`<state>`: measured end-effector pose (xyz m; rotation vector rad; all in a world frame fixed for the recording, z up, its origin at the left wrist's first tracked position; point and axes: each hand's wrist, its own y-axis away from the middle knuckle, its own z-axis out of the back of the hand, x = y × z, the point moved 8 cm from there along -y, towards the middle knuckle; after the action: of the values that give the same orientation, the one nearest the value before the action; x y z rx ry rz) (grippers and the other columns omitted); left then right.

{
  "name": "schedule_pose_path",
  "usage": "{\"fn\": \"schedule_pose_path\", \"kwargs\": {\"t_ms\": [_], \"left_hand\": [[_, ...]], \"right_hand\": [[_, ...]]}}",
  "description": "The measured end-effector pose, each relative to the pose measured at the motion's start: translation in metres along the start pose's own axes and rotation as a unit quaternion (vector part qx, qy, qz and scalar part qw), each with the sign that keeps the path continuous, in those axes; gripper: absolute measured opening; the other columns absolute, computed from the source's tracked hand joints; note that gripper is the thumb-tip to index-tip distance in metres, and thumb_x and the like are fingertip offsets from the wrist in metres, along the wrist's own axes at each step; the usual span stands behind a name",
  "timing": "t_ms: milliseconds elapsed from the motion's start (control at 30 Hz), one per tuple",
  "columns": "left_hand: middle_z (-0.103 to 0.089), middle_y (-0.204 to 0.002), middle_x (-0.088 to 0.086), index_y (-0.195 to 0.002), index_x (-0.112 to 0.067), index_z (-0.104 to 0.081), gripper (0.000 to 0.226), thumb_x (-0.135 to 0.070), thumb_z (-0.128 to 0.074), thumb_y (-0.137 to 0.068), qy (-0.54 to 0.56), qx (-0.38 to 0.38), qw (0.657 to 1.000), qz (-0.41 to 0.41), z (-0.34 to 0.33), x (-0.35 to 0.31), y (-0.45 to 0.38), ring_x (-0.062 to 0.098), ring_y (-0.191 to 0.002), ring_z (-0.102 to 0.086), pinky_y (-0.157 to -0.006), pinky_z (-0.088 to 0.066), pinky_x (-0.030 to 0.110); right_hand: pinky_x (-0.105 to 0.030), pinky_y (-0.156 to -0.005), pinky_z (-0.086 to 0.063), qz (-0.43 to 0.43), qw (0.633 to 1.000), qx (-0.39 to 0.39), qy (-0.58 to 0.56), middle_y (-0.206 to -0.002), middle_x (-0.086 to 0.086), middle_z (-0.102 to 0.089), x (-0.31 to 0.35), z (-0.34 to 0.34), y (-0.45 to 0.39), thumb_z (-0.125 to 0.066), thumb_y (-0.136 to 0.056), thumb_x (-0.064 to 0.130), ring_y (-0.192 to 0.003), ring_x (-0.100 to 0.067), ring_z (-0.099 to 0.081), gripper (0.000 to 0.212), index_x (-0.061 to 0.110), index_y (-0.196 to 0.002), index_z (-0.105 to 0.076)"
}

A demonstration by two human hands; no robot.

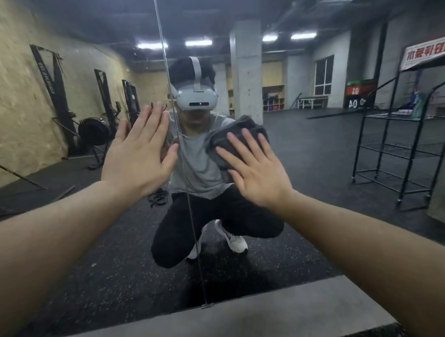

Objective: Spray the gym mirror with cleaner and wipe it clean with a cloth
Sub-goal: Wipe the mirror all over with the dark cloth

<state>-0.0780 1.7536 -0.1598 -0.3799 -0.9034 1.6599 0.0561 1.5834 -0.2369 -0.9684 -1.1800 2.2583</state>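
Head view: nearest, my two bare forearms reach forward from the bottom corners. Below them a grey ledge runs along the foot of the mirror.

My left hand is flat on the glass, fingers straight and close together, thumb spread toward the vertical seam that splits the mirror into two panels. It holds nothing.

My right hand is on the right panel, just right of the seam, fingers straight and spread wide. They press a folded dark grey cloth against the glass. The cloth bunches out above and left of my fingertips; my palm covers its lower edge. The two hands are near each other, level, apart, with the seam between them.

In the reflection I see myself squatting on a dark speckled floor, in a grey shirt, black trousers and white shoes, with a headset on.

Farther in the reflection, black machines lean along the yellowish wall at left. At right a black wire cart on wheels stands with a greenish bottle on its top shelf; it is too blurred to say if that is the cleaner. A concrete pillar rises behind me, with ceiling lights and cubby shelves beyond.
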Motion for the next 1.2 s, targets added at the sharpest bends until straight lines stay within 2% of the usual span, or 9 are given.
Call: {"fn": "schedule_pose_path", "kwargs": {"t_ms": [100, 233, 467, 567, 667, 767, 1000, 1067, 1200], "left_hand": [[0.012, -0.169, -0.003, -0.164, -0.018, -0.002, 0.076, -0.057, -0.011, -0.099, 0.008, -0.01, 1.0, 0.018, -0.002, -0.006, 0.004, 0.009, -0.155, 0.013, -0.128, -0.001, 0.045], [0.006, -0.17, 0.002, -0.163, -0.013, -0.008, 0.075, -0.048, -0.021, -0.098, 0.013, -0.038, 0.999, -0.003, -0.006, -0.022, 0.023, 0.011, -0.155, 0.014, -0.127, 0.003, 0.042], [-0.005, -0.171, 0.008, -0.161, -0.009, -0.021, 0.083, -0.042, -0.037, -0.087, -0.033, -0.01, 0.999, -0.016, -0.048, -0.011, 0.059, 0.024, -0.158, -0.001, -0.127, -0.007, 0.053], [-0.014, -0.169, 0.009, -0.159, -0.008, -0.028, 0.076, -0.047, -0.031, -0.093, -0.003, -0.039, 0.999, -0.017, -0.048, -0.012, 0.06, 0.026, -0.157, -0.009, -0.126, -0.012, 0.056], [-0.011, -0.17, 0.008, -0.161, -0.011, -0.024, 0.075, -0.055, -0.023, -0.1, 0.009, -0.048, 0.999, -0.017, -0.05, -0.012, 0.06, 0.024, -0.158, -0.007, -0.126, -0.011, 0.056], [-0.007, -0.17, 0.007, -0.162, -0.013, -0.02, 0.075, -0.057, -0.018, -0.102, 0.011, -0.049, 0.998, -0.023, -0.053, -0.008, 0.061, 0.023, -0.158, -0.003, -0.126, -0.009, 0.056], [-0.004, -0.171, 0.009, -0.163, -0.012, -0.013, 0.073, -0.053, -0.018, -0.102, -0.009, -0.046, 0.999, -0.007, -0.06, -0.014, 0.064, 0.023, -0.158, 0.001, -0.126, -0.004, 0.055], [0.001, -0.171, 0.007, -0.163, -0.014, -0.007, 0.074, -0.054, -0.016, -0.102, -0.018, -0.038, 0.999, 0.005, -0.06, -0.015, 0.063, 0.02, -0.158, 0.005, -0.127, -0.003, 0.053], [0.007, -0.171, 0.003, -0.164, -0.016, -0.002, 0.074, -0.053, -0.017, -0.101, -0.005, -0.02, 1.0, 0.018, -0.062, -0.019, 0.065, 0.015, -0.156, 0.011, -0.127, 0.001, 0.049]], "right_hand": [[-0.056, -0.126, -0.011, -0.128, 0.992, 0.011, -0.004, -0.17, -0.01, -0.015, -0.05, -0.002, 0.044, -0.034, -0.106, 0.038, -0.157, -0.035, -0.01, 0.059, 0.028, -0.162, -0.017], [-0.059, -0.126, -0.009, -0.287, 0.956, 0.039, -0.038, -0.171, -0.012, -0.01, -0.098, -0.004, 0.084, -0.025, -0.105, 0.042, -0.157, -0.036, -0.004, 0.062, 0.026, -0.163, -0.01], [-0.062, -0.125, -0.007, -0.454, 0.885, -0.024, -0.099, -0.17, -0.018, -0.006, -0.064, -0.011, 0.079, -0.02, -0.103, 0.04, -0.156, -0.043, -0.003, 0.065, 0.017, -0.164, -0.014], [-0.064, -0.124, -0.004, -0.409, 0.906, -0.04, -0.097, -0.169, -0.02, -0.006, -0.013, -0.02, 0.059, -0.028, -0.103, 0.037, -0.155, -0.045, -0.004, 0.065, 0.016, -0.163, -0.013], [-0.062, -0.124, 0.002, -0.275, 0.956, -0.034, -0.099, -0.169, -0.013, -0.002, 0.057, -0.034, 0.038, -0.034, -0.104, 0.038, -0.156, -0.042, 0.0, 0.066, 0.021, -0.162, -0.011], [-0.06, -0.125, 0.0, -0.127, 0.986, -0.023, -0.103, -0.169, -0.009, -0.012, 0.114, -0.039, 0.026, -0.04, -0.104, 0.041, -0.157, -0.034, 0.0, 0.061, 0.025, -0.161, -0.026], [-0.052, -0.127, -0.009, 0.048, 0.998, -0.001, -0.046, -0.168, -0.002, -0.026, 0.103, -0.042, 0.045, -0.042, -0.109, 0.041, -0.157, -0.027, -0.018, 0.053, 0.03, -0.16, -0.034], [-0.054, -0.126, -0.013, 0.04, 0.999, 0.0, -0.03, -0.168, -0.002, -0.026, 0.077, -0.041, 0.062, -0.041, -0.109, 0.04, -0.156, -0.027, -0.018, 0.052, 0.031, -0.16, -0.033], [-0.057, -0.126, -0.013, -0.097, 0.995, 0.006, -0.01, -0.168, -0.005, -0.017, 0.003, -0.041, 0.122, -0.045, -0.106, 0.037, -0.157, -0.032, -0.016, 0.058, 0.032, -0.16, -0.024]]}}
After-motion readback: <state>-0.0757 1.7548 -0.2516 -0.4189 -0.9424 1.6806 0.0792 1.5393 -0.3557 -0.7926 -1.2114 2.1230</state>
